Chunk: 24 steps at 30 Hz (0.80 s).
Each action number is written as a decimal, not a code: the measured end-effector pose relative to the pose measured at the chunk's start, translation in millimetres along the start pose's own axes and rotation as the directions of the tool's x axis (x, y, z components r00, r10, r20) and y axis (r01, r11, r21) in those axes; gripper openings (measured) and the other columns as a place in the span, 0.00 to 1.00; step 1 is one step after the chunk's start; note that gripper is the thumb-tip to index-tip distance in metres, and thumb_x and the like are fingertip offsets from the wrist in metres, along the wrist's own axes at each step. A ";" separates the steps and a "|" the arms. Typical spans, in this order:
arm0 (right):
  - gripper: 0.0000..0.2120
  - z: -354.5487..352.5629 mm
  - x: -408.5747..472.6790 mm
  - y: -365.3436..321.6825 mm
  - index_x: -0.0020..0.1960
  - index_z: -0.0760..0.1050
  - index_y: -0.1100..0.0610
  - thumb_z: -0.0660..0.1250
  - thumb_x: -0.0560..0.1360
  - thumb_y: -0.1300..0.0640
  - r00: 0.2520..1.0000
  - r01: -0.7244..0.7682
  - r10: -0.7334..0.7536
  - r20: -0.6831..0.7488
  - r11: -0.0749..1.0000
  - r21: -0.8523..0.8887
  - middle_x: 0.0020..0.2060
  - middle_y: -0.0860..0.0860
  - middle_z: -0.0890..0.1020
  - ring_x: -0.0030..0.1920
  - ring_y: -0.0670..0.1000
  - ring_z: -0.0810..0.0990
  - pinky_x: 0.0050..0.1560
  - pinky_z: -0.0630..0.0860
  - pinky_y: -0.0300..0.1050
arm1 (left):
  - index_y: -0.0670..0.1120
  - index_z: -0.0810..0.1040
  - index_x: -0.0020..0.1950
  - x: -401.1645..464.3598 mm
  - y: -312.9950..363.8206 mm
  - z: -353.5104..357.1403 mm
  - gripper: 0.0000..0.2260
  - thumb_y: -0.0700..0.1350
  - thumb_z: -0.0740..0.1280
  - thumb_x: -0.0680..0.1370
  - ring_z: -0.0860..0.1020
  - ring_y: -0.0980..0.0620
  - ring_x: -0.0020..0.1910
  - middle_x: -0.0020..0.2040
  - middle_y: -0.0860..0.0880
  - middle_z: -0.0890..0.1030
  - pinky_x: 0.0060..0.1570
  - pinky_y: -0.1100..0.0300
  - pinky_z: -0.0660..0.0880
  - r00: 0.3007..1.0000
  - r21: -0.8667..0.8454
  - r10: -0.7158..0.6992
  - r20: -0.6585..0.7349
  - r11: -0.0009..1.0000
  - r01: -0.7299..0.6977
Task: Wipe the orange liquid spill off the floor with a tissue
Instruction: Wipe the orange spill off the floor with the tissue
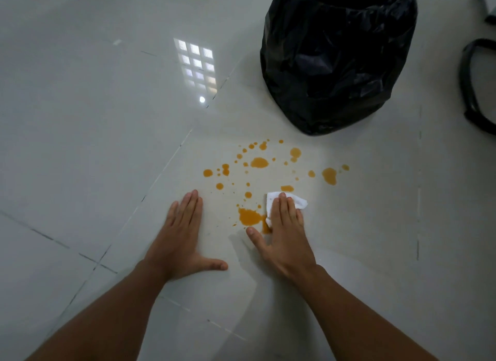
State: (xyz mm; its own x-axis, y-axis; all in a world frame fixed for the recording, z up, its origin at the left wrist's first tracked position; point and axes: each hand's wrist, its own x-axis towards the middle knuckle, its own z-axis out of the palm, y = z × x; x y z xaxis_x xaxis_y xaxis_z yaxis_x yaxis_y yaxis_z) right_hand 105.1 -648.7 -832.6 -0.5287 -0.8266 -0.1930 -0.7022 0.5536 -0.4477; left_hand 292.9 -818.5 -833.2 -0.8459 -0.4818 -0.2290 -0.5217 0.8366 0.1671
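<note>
Pressing flat on one white, crumpled tissue [298,202], the right hand [285,235] has fingers straight and together, thumb splayed left; it pins the paper under the palm rather than pinching it. One left hand [179,237] lies open and empty, palm down on the glossy pale tiled floor [80,146], thumb spread right. An orange spill [249,217] of several dozen round drops and a few larger blobs scatters ahead of both hands, its largest puddle touching the tissue's left edge. One bin lined with a wrinkled black plastic bag [338,62] stands beyond.
</note>
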 end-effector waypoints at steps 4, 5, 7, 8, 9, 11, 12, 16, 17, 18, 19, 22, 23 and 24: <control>0.44 4.7 13.0 -23.5 0.80 0.39 0.56 0.46 0.76 0.29 0.969 0.205 -0.211 0.131 0.977 0.059 0.80 0.49 0.41 0.78 0.45 0.35 0.77 0.36 0.45 | 0.35 0.45 0.80 -5.2 -0.4 2.4 0.68 0.85 0.56 0.60 0.41 0.44 0.81 0.81 0.39 0.43 0.78 0.46 0.43 0.999 -0.032 -0.034 -0.029 0.999 0.033; 0.43 5.6 16.0 -28.2 0.80 0.39 0.55 0.48 0.77 0.31 0.962 0.224 -0.230 0.144 0.973 0.063 0.80 0.49 0.41 0.77 0.44 0.35 0.75 0.34 0.43 | 0.36 0.44 0.80 -6.1 -1.4 2.8 0.67 0.85 0.56 0.60 0.39 0.45 0.80 0.81 0.40 0.42 0.78 0.47 0.41 0.999 -0.045 -0.031 -0.035 0.999 0.029; 0.41 6.9 20.3 -32.7 0.80 0.39 0.55 0.50 0.79 0.33 0.955 0.247 -0.253 0.156 0.967 0.060 0.80 0.48 0.40 0.78 0.45 0.35 0.74 0.33 0.42 | 0.37 0.42 0.80 -7.4 -5.1 1.6 0.67 0.85 0.56 0.60 0.38 0.46 0.80 0.81 0.41 0.40 0.78 0.49 0.40 0.999 -0.062 -0.018 -0.044 0.998 0.015; 0.40 6.8 21.6 -33.0 0.80 0.38 0.54 0.50 0.79 0.34 0.948 0.264 -0.269 0.167 0.963 0.055 0.80 0.48 0.40 0.77 0.45 0.35 0.74 0.34 0.42 | 0.37 0.42 0.80 -8.2 -7.5 0.8 0.67 0.85 0.57 0.60 0.38 0.46 0.80 0.81 0.41 0.40 0.78 0.50 0.40 0.999 -0.064 -0.011 -0.047 0.998 0.008; 0.40 6.9 22.8 -32.3 0.80 0.38 0.54 0.51 0.79 0.35 0.941 0.283 -0.287 0.179 0.958 0.047 0.79 0.47 0.40 0.77 0.45 0.34 0.75 0.35 0.43 | 0.36 0.43 0.80 -8.9 -9.9 0.6 0.67 0.84 0.57 0.61 0.39 0.46 0.80 0.81 0.40 0.41 0.78 0.50 0.40 0.999 -0.061 -0.007 -0.047 0.998 0.004; 0.39 6.2 25.7 -30.1 0.80 0.39 0.54 0.50 0.80 0.35 0.925 0.325 -0.323 0.201 0.945 0.023 0.79 0.47 0.40 0.77 0.45 0.34 0.76 0.36 0.44 | 0.35 0.46 0.80 -9.8 -12.8 0.2 0.66 0.84 0.57 0.61 0.41 0.45 0.81 0.81 0.39 0.44 0.78 0.50 0.42 0.999 -0.050 0.001 -0.041 0.999 -0.003; 0.39 5.5 27.5 -29.6 0.80 0.40 0.54 0.50 0.80 0.35 0.917 0.344 -0.339 0.212 0.939 0.011 0.80 0.47 0.41 0.78 0.45 0.35 0.76 0.36 0.45 | 0.35 0.47 0.80 -10.0 -13.3 0.6 0.66 0.84 0.57 0.61 0.42 0.45 0.81 0.81 0.39 0.45 0.78 0.49 0.43 0.999 -0.048 0.006 -0.038 0.999 -0.007; 0.38 1.2 35.2 -31.8 0.81 0.44 0.54 0.53 0.80 0.36 0.886 0.405 -0.396 0.242 0.914 0.012 0.80 0.47 0.45 0.78 0.46 0.38 0.76 0.37 0.44 | 0.35 0.46 0.80 -9.6 -13.5 1.2 0.66 0.84 0.56 0.61 0.42 0.44 0.81 0.81 0.39 0.44 0.78 0.47 0.45 0.999 -0.042 0.015 -0.040 0.999 -0.017; 0.37 0.0 37.3 -33.1 0.81 0.45 0.54 0.54 0.80 0.37 0.877 0.418 -0.410 0.250 0.908 0.022 0.80 0.47 0.46 0.79 0.46 0.39 0.76 0.38 0.44 | 0.35 0.46 0.79 -9.4 -13.9 1.2 0.66 0.84 0.56 0.61 0.42 0.44 0.81 0.81 0.39 0.44 0.79 0.47 0.45 0.999 -0.043 0.018 -0.044 0.999 -0.020; 0.37 -0.9 38.8 -34.5 0.81 0.47 0.54 0.55 0.80 0.38 0.867 0.434 -0.427 0.258 0.900 0.032 0.80 0.47 0.47 0.79 0.46 0.40 0.77 0.39 0.45 | 0.34 0.47 0.79 -9.6 -14.1 1.3 0.66 0.84 0.56 0.61 0.42 0.44 0.81 0.81 0.39 0.44 0.78 0.47 0.45 0.999 -0.047 0.020 -0.048 0.999 -0.022; 0.36 -1.5 41.1 -36.0 0.81 0.48 0.54 0.56 0.80 0.39 0.855 0.454 -0.447 0.264 0.890 0.039 0.80 0.47 0.49 0.79 0.46 0.41 0.77 0.39 0.44 | 0.34 0.47 0.79 -9.4 -14.6 1.4 0.66 0.84 0.56 0.61 0.43 0.44 0.81 0.81 0.39 0.45 0.78 0.47 0.45 0.999 -0.050 0.019 -0.046 0.999 -0.021; 0.32 -4.1 47.2 -39.8 0.80 0.53 0.54 0.58 0.81 0.43 0.823 0.502 -0.497 0.275 0.863 0.058 0.80 0.48 0.53 0.79 0.47 0.45 0.75 0.39 0.39 | 0.34 0.47 0.79 -8.8 -14.2 1.7 0.66 0.84 0.56 0.61 0.42 0.44 0.81 0.81 0.39 0.44 0.78 0.45 0.47 0.999 -0.042 0.019 -0.038 0.999 -0.021; 0.31 -5.3 48.7 -41.0 0.80 0.54 0.54 0.58 0.81 0.44 0.815 0.511 -0.507 0.280 0.857 0.066 0.80 0.48 0.54 0.79 0.47 0.46 0.75 0.39 0.39 | 0.34 0.46 0.79 -8.9 -14.0 1.2 0.66 0.84 0.56 0.61 0.42 0.44 0.81 0.81 0.39 0.44 0.78 0.45 0.47 0.999 -0.043 0.021 -0.033 0.999 -0.022; 0.30 -6.1 49.8 -41.6 0.80 0.54 0.54 0.58 0.82 0.45 0.807 0.519 -0.516 0.286 0.852 0.072 0.79 0.49 0.54 0.79 0.47 0.46 0.75 0.39 0.39 | 0.35 0.46 0.80 -9.2 -13.9 0.8 0.66 0.84 0.57 0.61 0.41 0.44 0.81 0.81 0.39 0.43 0.78 0.45 0.46 0.999 -0.043 0.021 -0.031 0.999 -0.022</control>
State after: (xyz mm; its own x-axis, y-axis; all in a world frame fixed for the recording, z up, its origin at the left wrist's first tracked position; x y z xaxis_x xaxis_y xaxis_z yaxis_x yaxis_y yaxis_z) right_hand 105.1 -712.3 -818.3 0.0718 -0.9821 -0.1740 -0.8384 0.0351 -0.5440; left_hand 308.0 -825.4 -834.2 -0.8597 -0.4719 -0.1957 -0.5070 0.8352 0.2131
